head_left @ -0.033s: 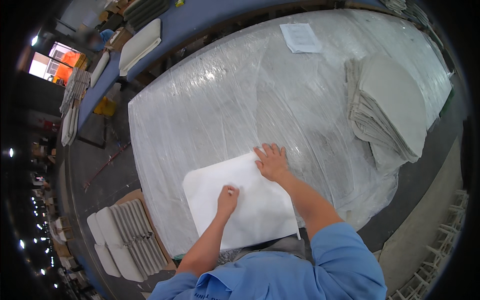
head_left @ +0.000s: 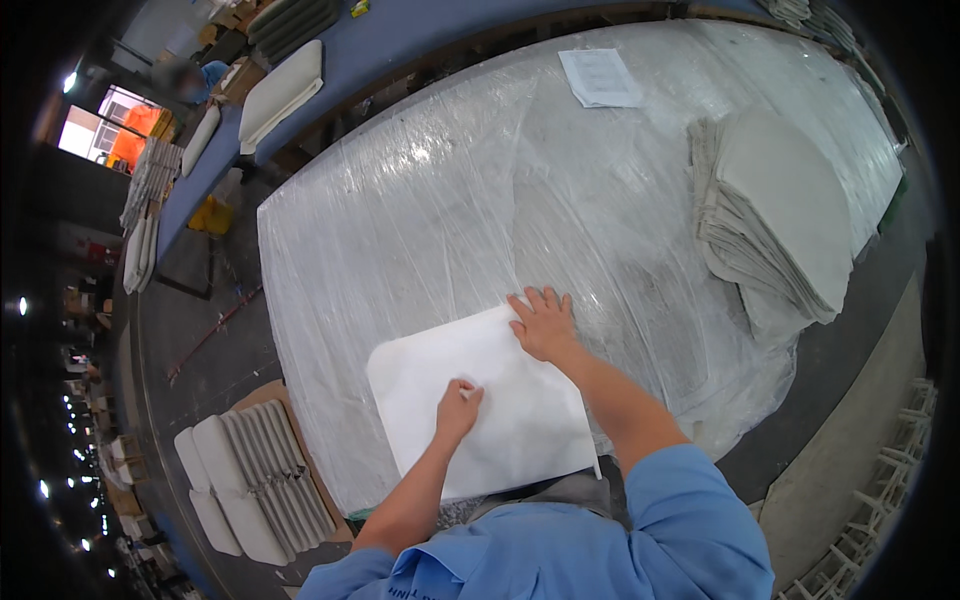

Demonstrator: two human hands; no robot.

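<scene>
A white, flat, cushion-shaped piece (head_left: 510, 430) with a rounded far left corner lies in front of me on a plastic-wrapped surface. Over its middle is my left hand (head_left: 458, 408), fingers curled in a pinch. A small pale spot shows at those fingertips, too small to name. My right hand (head_left: 545, 325) rests flat with spread fingers at the piece's far right corner, partly on the plastic. The piece's near edge reaches up to my body.
Stacked light grey covers (head_left: 775, 210) lie at the right on the clear plastic wrap (head_left: 420, 240). A paper sheet (head_left: 600, 77) lies at the far side. Rows of pale cushions (head_left: 250, 480) stand lower left. A long blue table (head_left: 400, 35) runs behind.
My left hand has shifted slightly right and nearer to me over the white piece. My right hand has stayed in place.
</scene>
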